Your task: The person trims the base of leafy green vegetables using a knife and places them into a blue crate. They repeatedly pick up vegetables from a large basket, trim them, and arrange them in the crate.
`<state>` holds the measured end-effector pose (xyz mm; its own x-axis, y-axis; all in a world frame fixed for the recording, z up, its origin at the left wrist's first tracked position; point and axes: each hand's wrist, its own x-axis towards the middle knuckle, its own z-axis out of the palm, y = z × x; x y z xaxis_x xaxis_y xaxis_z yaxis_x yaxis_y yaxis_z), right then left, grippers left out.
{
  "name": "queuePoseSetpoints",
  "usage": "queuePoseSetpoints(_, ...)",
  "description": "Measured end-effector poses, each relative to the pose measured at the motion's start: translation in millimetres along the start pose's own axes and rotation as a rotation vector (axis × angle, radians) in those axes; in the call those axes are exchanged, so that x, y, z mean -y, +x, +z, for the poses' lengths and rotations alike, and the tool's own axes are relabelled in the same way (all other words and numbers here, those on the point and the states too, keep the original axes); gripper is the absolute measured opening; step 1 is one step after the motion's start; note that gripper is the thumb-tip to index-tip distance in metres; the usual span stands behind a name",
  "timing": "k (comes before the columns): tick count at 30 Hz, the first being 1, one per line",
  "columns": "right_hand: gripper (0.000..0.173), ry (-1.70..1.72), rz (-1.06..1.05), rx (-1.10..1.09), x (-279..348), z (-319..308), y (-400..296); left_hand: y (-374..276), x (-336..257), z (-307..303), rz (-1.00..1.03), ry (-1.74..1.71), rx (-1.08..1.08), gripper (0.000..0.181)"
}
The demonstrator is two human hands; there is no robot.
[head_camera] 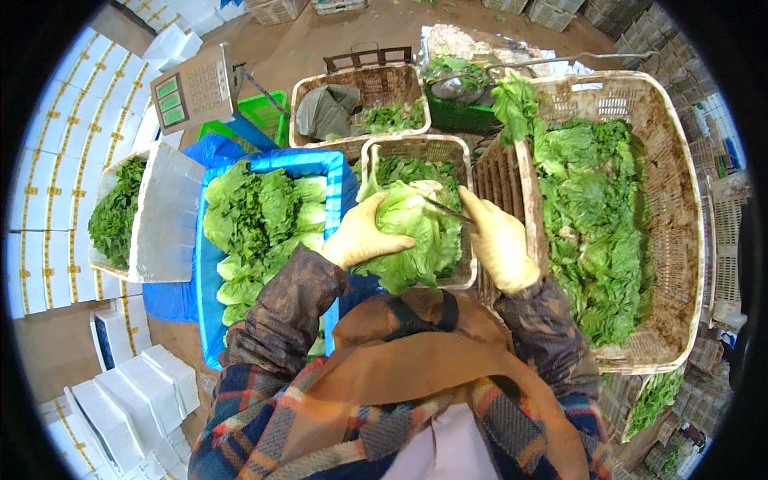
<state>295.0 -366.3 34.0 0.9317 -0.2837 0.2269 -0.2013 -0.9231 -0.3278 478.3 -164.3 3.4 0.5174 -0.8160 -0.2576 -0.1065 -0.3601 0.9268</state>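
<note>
My left hand (pixel 367 235), in a pale yellow glove, holds a head of leafy lettuce (pixel 414 219) by its left side. In my right hand (pixel 499 240), gloved alike, is a knife (pixel 445 209), its dark blade pointing left against the upper part of the lettuce; its handle is hidden by the fingers. Beneath the lettuce is a small plastic crate (pixel 470 157) with loose green leaves in it. To the left, a box lined with blue plastic (pixel 210 336) holds rows of lettuce heads. At the right, a large dirt-stained crate (pixel 675 240) holds many lettuces.
A weighing scale (pixel 207 90) with a lit display stands at the upper left. Below it is a white foam box (pixel 165 222) of dark leafy greens. Another crate (pixel 360 75) with a grey cloth lies ahead, beside a green crate (pixel 459 114). White foam boxes are stacked far left.
</note>
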Motion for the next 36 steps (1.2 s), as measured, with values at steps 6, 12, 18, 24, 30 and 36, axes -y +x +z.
queuePoseSetpoints(6, 0.025, -0.001, 0.354, 0.290, -40.3, 29.6, -2.4, -44.8, 0.4, 9.4, -0.046, -0.011, 0.033, 0.104)
queuePoseSetpoints(12, 0.070, 0.938, 0.396, 0.171, 4.8, -10.4, -3.0, -22.6, -42.0, 6.7, -0.002, 0.132, -0.039, 0.110)
queuePoseSetpoints(18, 0.054, 1.361, 0.726, 0.160, -8.0, -38.0, 14.5, 23.2, -62.5, 13.7, -0.021, -0.608, 0.303, 0.063)
queuePoseSetpoints(24, 0.033, 0.804, 0.732, 0.224, -102.0, 25.2, -29.9, 14.0, -6.4, 47.6, -0.364, -1.373, 0.462, 0.065)
queuePoseSetpoints(30, 0.072, 0.838, 0.529, -0.004, -45.6, -25.6, -1.8, 28.6, -25.5, 41.6, 0.090, -0.837, 0.075, 0.064)
queuePoseSetpoints(36, 0.058, 1.663, 0.600, 0.091, -59.0, -16.1, -36.7, 49.1, -83.2, 48.8, -0.348, -0.767, 0.132, 0.062)
